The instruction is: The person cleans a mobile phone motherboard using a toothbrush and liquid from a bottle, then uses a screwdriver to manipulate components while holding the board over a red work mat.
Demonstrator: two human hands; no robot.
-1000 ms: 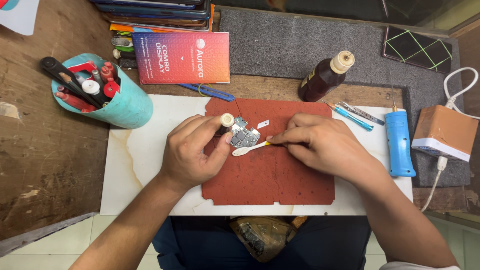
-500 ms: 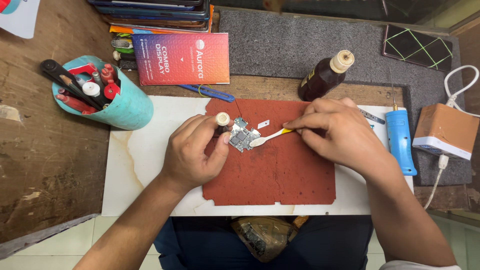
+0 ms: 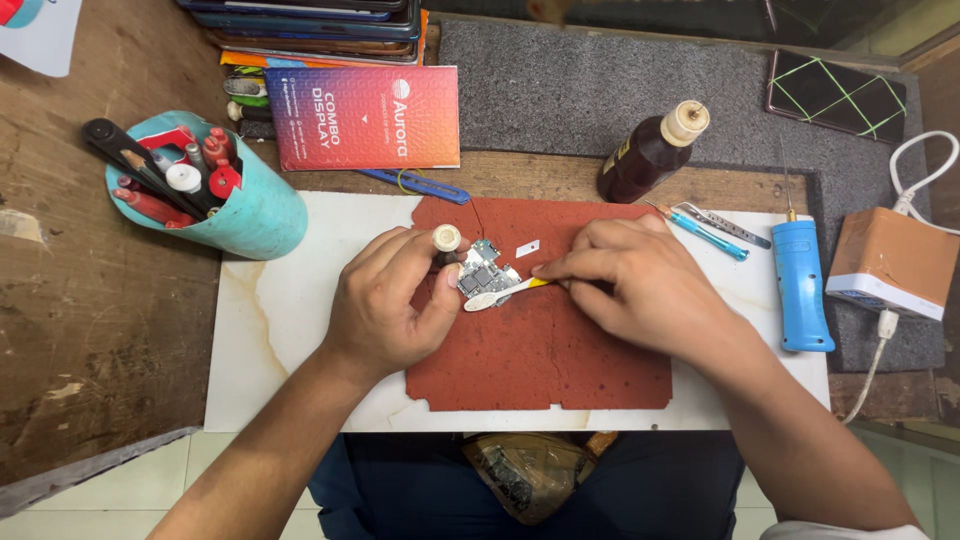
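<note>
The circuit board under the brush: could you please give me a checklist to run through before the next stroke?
1. Board lies on the red mat: ok.
2. Left hand pins the board, thumb beside it: ok.
3. Right hand grips the brush by its yellow handle: ok.
4. Brush head touches the board's lower edge: ok.
5. Brown bottle is capped and upright, apart from both hands: ok.
6. Board surface clean: cannot tell, too small to see.
</note>
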